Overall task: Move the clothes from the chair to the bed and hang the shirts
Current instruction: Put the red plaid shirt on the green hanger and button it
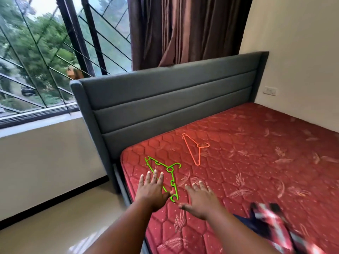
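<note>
A green plastic hanger (169, 169) lies on the red mattress (256, 153) near its left edge. My left hand (151, 189) hovers over the hanger's lower arm, fingers spread, holding nothing. Just right of it, my right hand (199, 199) is stretched out flat above the mattress, also empty. An orange hanger (194, 148) rests farther up the bed, apart from both hands. A red, white and dark checked shirt (269, 222), blurred, lies on the mattress at the lower right beside my right forearm. The chair is out of view.
A grey padded headboard (165, 99) stands along the bed's far side. Behind it are a barred window (45, 61) and brown curtains (183, 30). A cream wall with a socket (269, 91) bounds the right side. Shiny tiled floor (64, 217) lies left of the bed.
</note>
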Available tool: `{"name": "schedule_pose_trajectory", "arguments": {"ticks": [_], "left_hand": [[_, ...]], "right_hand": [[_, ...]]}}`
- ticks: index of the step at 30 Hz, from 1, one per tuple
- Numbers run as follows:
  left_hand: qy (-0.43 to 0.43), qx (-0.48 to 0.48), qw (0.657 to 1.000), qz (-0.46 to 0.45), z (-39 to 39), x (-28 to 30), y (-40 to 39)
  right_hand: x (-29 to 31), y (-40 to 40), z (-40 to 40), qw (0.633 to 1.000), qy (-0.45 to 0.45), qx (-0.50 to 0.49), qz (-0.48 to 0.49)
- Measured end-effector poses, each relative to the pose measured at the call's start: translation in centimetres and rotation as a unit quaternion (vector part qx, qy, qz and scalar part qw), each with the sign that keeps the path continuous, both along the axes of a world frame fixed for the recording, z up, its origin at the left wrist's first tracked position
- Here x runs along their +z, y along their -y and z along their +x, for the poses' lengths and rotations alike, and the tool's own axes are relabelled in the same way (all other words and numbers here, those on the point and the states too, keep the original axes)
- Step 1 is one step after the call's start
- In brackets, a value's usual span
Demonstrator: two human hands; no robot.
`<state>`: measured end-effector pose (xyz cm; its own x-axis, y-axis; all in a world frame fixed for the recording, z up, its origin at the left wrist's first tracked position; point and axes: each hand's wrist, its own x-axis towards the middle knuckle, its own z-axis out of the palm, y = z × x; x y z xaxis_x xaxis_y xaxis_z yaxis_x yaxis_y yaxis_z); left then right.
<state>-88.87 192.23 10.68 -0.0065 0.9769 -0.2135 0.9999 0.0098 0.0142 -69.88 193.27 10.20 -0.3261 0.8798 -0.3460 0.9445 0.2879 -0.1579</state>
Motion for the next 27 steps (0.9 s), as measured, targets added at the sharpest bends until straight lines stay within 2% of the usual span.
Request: {"name": "schedule_pose_trajectory", "arguments": {"ticks": [7, 14, 21, 27], "left_hand": [[0.023, -0.039, 0.995, -0.086, -0.5, -7.5, -8.2], [0.024, -0.083, 0.988, -0.124, -4.2, -13.2, -18.8], [-0.006, -0.053, 0.977, -0.204, -10.7, -21.3, -20.4], [-0.002, -0.063, 0.971, -0.231, -11.1, -25.3, -22.7]], "right_hand": [[-3.5, -7.0, -2.1, 0.997, 0.062, 0.0, -0.038], [-11.1, -15.8, -8.8, 0.995, 0.036, -0.005, -0.089], [-19.1, -20.3, -13.3, 0.985, 0.036, -0.02, -0.166], [-24.7, -22.7, -15.0, 0.977, 0.073, -0.029, -0.2]]}}
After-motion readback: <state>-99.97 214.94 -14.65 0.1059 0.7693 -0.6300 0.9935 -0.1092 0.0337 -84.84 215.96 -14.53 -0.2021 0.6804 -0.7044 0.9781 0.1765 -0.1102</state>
